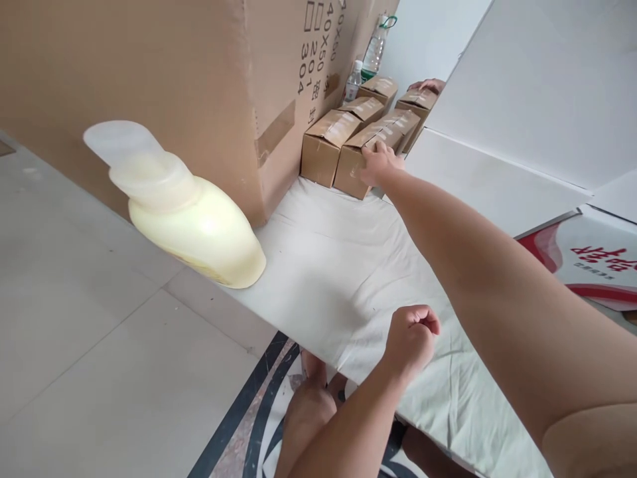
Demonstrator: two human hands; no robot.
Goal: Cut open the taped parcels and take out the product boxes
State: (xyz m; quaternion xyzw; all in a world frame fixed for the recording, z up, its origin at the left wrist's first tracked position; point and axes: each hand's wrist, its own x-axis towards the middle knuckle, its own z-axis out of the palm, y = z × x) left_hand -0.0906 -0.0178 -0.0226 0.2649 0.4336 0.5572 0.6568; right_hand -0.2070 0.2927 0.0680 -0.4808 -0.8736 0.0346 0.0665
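My right hand (pixel 381 164) reaches forward, its fingers bent around the near right corner of a small cardboard box (pixel 351 174). Another small box (pixel 317 159) stands directly to the left of it, with several more behind. Nearer to me, my left hand (pixel 411 338) is curled into a fist above the pale cloth (pixel 318 265), with nothing visible in it. A bottle of pale yellow liquid with a translucent cap (pixel 199 229) is at the left edge of the cloth, tilted in the view.
A big printed carton (pixel 149 79) rises at the left. Two clear bottles, one large (pixel 375 50) and one small (pixel 353 83), stand behind the small boxes. Another person's hand (pixel 426 85) shows at the far boxes. White panels and a red-and-white printed box (pixel 592 259) are at the right.
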